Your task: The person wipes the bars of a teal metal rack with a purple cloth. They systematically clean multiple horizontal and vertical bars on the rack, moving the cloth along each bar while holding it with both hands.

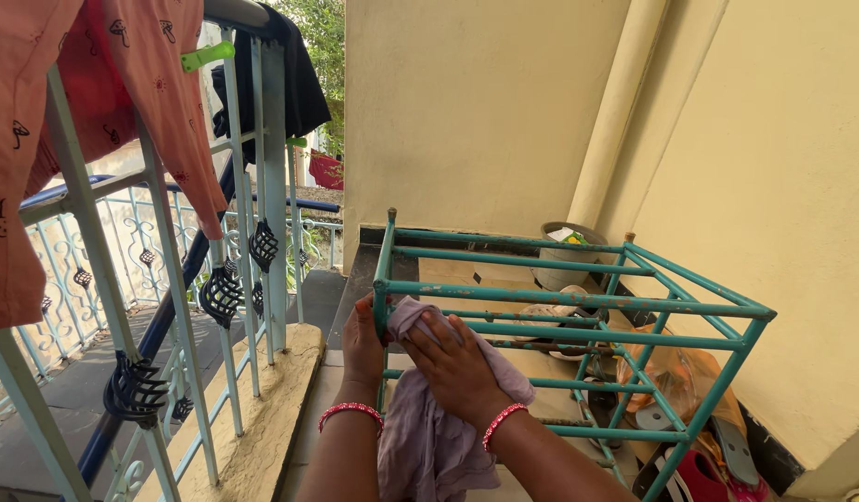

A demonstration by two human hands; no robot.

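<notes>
A teal metal rack (578, 299) made of thin bars stands on a balcony floor against a cream wall. My right hand (455, 364) presses a pale lilac cloth (429, 437) against the rack's near left corner post. My left hand (362, 346) sits behind that post, fingers wrapped on the same cloth. Both wrists wear red and white bangles. The cloth hangs down between my forearms.
A light-blue railing (169, 307) with black ornaments runs along the left, with orange (123, 93) and dark garments (299, 84) pegged over it. Footwear and plastic bags (671, 372) lie under the rack. A grey pot (564, 256) stands in the far corner.
</notes>
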